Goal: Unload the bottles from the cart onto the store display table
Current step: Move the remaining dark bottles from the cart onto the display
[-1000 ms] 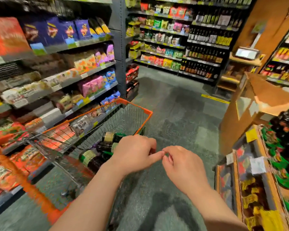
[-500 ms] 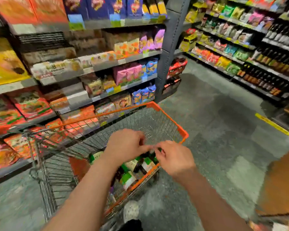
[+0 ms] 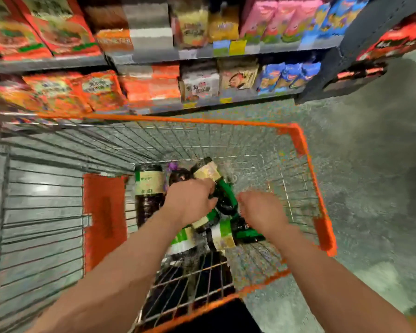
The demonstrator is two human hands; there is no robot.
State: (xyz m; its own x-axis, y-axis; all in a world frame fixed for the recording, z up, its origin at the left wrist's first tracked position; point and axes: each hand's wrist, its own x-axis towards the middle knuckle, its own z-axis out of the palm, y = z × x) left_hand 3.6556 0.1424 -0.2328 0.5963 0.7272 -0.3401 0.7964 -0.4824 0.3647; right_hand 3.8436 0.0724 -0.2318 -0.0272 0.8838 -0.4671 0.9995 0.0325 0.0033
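Several dark bottles with beige-and-green labels lie in a heap in the wire cart (image 3: 300, 145) with its orange rim, seen from above. One large bottle (image 3: 149, 186) lies at the left of the heap. My left hand (image 3: 190, 200) reaches into the basket and its fingers curl round a green-necked bottle (image 3: 223, 191) in the middle. My right hand (image 3: 262, 210) hovers close over another bottle (image 3: 222, 236), fingers bent downward, with nothing plainly held. The display table is out of view. The picture is blurred.
Store shelves (image 3: 202, 54) packed with snack and noodle packets run along the far side of the cart. An orange flap (image 3: 105, 219) stands inside the basket to the left. Grey floor (image 3: 370, 176) lies to the right.
My view has swung down and left, away from the display, onto the cart. Both hands have parted and dropped into the basket, the left one taking hold of a bottle.
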